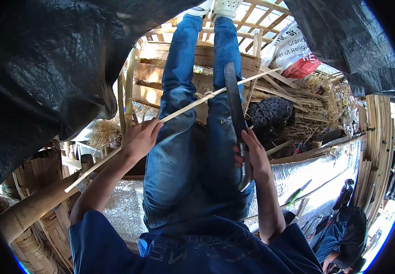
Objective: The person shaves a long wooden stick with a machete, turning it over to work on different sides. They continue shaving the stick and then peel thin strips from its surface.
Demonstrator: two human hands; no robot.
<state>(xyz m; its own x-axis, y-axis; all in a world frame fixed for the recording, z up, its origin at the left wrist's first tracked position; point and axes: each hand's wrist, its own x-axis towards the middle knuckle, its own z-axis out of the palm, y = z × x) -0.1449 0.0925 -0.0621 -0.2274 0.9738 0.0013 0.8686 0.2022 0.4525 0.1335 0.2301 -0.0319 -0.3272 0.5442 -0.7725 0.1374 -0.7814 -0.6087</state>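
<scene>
A long, thin pale bamboo strip [186, 108] slants across my thighs from lower left to upper right. My left hand [139, 137] is closed around it left of my knees. In my right hand [253, 154] is a long dark-bladed knife [235, 98], gripped by its handle over my right thigh. The blade points up and away, and it overlaps the strip in view; whether they touch I cannot tell. A knot or notch shows on the strip between my knees.
Wooden slats [151, 93] and a bamboo lattice lie ahead. Straw and split sticks [316, 107] surround a black bundle [270, 114] on the right. Black sheeting [46, 59] hangs overhead. A green-handled knife [298, 194] rests on silver foil [334, 171]. Another person [343, 235] is at lower right.
</scene>
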